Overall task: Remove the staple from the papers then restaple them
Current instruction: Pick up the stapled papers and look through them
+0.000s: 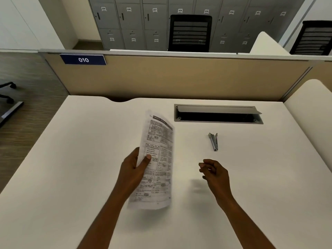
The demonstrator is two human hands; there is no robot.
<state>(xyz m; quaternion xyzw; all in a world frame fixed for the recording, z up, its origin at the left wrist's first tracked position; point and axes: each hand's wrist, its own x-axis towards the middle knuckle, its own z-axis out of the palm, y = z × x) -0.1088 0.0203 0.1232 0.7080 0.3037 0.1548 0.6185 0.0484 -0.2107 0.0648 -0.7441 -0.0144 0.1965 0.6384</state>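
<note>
My left hand (133,169) grips the printed papers (158,159) by their left edge, thumb on the front, and holds them lifted and tilted above the white desk (71,168). The sheets are motion-blurred and no staple can be made out. My right hand (214,172) hovers over the desk to the right of the papers, its fingers loosely curled and holding nothing. A small metal stapler (213,141) lies on the desk beyond my right hand, apart from it.
An open cable tray (218,115) with a raised grey flap is set into the desk behind the stapler. A tan partition (179,78) labelled 010 closes the far edge. Lockers and black chairs stand beyond it.
</note>
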